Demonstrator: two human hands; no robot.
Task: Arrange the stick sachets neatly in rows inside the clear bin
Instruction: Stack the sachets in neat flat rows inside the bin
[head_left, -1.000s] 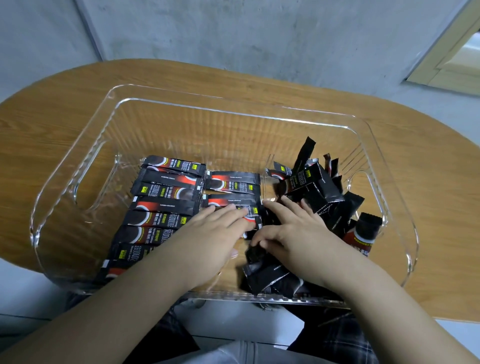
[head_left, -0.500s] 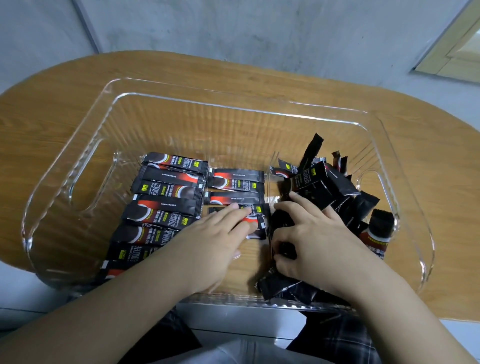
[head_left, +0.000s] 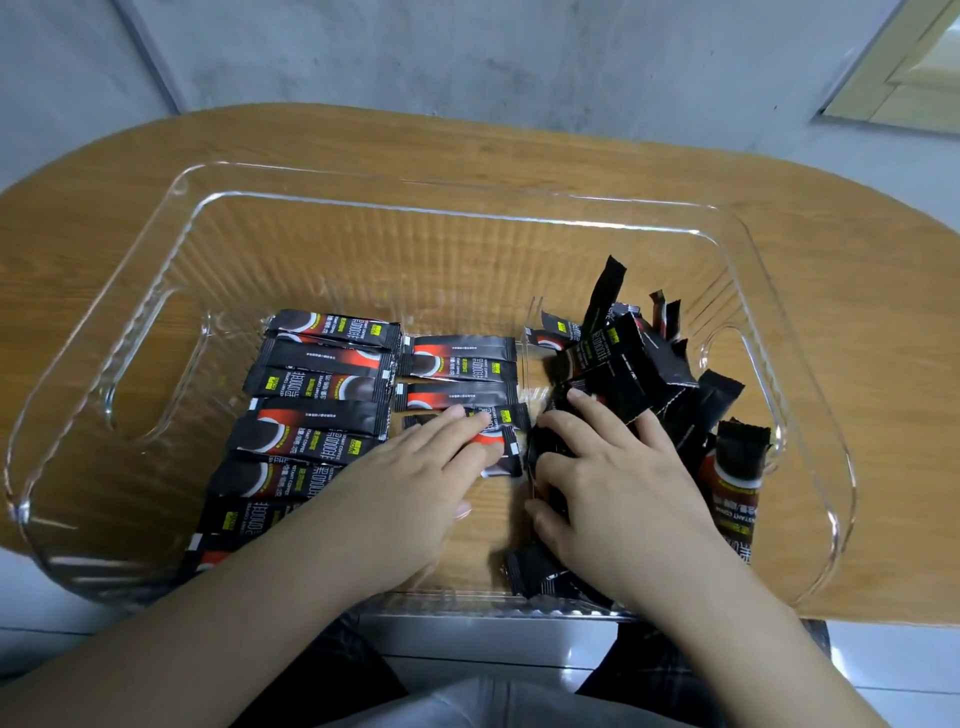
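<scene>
A clear bin (head_left: 156, 249) stands on the wooden table. Along its left side several black stick sachets (head_left: 317, 387) lie flat in a column. A second, shorter row (head_left: 460, 361) lies beside it in the middle. On the right a loose heap of sachets (head_left: 649, 364) stands jumbled, some on end. My left hand (head_left: 415, 493) lies flat with its fingertips pressing the nearest sachet (head_left: 501, 454) of the middle row. My right hand (head_left: 618, 483) rests on the left edge of the heap, fingers spread over black sachets; whether it grips any is hidden.
The bin's cut-out handles (head_left: 150, 374) are at both ends. The wooden table (head_left: 857, 322) reaches past the bin on the right and back. A grey wall (head_left: 467, 52) rises behind. My lap shows below the table's front edge.
The left hand's fingertips stay on the nearest middle-row sachet. The right hand has shifted a little rightward onto the heap's edge.
</scene>
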